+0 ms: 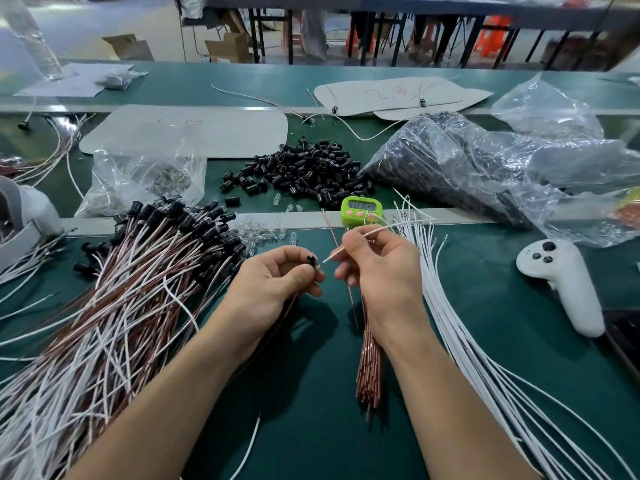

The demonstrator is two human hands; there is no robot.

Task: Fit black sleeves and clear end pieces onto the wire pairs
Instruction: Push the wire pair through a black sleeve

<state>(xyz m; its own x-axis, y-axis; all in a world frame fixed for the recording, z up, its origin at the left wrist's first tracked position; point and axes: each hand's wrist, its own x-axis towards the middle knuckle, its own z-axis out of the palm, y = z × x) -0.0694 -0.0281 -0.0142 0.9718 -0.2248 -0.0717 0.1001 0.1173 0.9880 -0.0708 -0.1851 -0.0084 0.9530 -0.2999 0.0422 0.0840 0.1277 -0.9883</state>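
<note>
My left hand point(277, 282) pinches a small black sleeve point(310, 260) with a brown wire trailing down from it. My right hand point(379, 268) pinches a white wire point(363, 233), its tip aimed at the sleeve from a short gap. Loose black sleeves point(304, 173) lie heaped on the green mat behind. Clear end pieces point(258, 233) lie scattered just beyond my left hand. A big pile of finished wire pairs point(131, 292) with black sleeves fills the left. A bundle of brown wires point(370, 368) lies under my right wrist, and loose white wires point(460, 327) fan out at the right.
A green timer point(362, 211) stands behind my hands. A large plastic bag of black sleeves point(450, 161) lies at the back right, a smaller clear bag point(145, 178) at the back left. A white controller point(561, 282) rests at the right. Grey sheets point(187, 133) lie further back.
</note>
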